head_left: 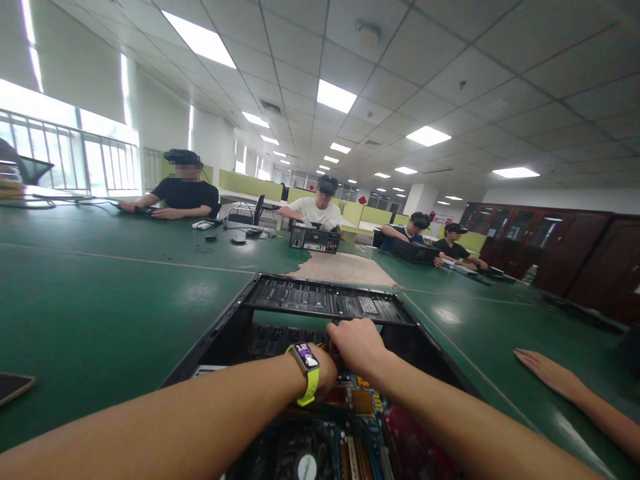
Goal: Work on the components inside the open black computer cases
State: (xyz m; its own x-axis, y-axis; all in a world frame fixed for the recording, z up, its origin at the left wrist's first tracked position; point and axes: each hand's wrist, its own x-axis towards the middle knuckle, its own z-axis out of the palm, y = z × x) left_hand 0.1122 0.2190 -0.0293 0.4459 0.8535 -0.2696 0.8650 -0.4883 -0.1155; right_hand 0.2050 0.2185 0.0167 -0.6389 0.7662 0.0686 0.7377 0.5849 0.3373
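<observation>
In front of me lies an open black computer case (407, 310), its side panel off and its inside facing up. Both my hands reach into it, close together near the middle. My left hand (326, 370) is low inside the case, its fingers hidden behind the wrist and the other hand. Higher up, my right hand (357, 343) has its fingers curled and closed; what they hold is hidden. Below the hands is a motherboard (363, 403) with a gold-coloured heatsink. Nearer to me sits a dark cooling fan (306, 467) with a white round label.
The case rests on a green table (200, 293). A phone-like object (15, 388) lies at the left edge. Another person's hand (547, 370) rests flat at the right. Across the table, several people work on devices; one handles a computer case (314, 239). Mice (239, 239) and cables lie there.
</observation>
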